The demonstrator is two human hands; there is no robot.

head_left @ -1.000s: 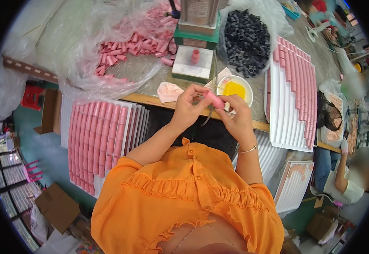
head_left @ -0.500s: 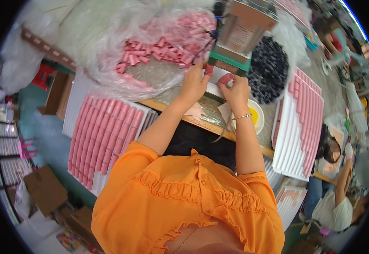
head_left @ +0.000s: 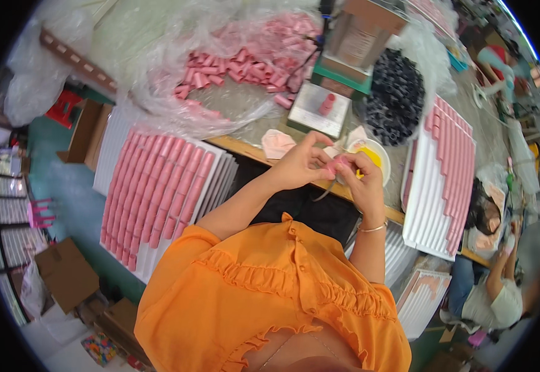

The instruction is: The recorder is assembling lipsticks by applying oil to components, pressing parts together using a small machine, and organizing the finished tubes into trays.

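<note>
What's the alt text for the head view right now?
A person's hands hold a small pink tube at a table's edge. Beyond them stands a machine, with heaped pink tubes to its left and black tubes to its right; trays of pink tubes on both sides.

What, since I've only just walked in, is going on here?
A person in an orange top holds a small pink piece between the left hand and right hand, by a white bowl of something yellow. Beyond, a pink tube stands on a machine's plate; loose pink tubes lie left of the machine, black pieces right.
</note>
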